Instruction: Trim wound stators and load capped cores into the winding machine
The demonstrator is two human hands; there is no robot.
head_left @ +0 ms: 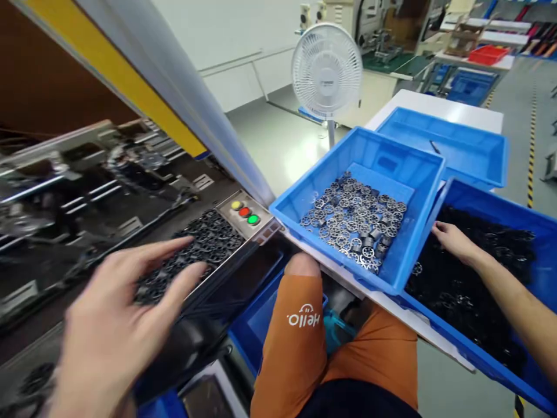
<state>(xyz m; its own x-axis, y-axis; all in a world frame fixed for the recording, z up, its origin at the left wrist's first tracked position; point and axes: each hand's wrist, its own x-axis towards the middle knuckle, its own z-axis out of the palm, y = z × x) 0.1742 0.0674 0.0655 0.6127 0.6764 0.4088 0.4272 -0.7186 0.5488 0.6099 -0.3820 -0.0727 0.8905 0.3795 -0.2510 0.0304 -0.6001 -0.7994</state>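
My left hand (126,313) hangs over a pile of small black spoked wheels (213,238) on the machine's ledge, thumb and fingers apart with nothing between them. Over at the right, my right hand (455,241) reaches into a blue bin (543,244) full of black parts (461,290), close to its left wall. Its fingers are drawn together, and whatever they may hold is hidden. Between the hands, a second blue bin (296,200) holds many small silver-and-black spoked wheels (348,215).
Yellow, red and green buttons (244,212) sit on the machine's corner, beneath a slanting grey-and-yellow post (174,75). A white fan (327,75) stands behind the bins. Farther back, another blue bin (474,139) rests on a white table (456,107). My knees are below the bins' front edge.
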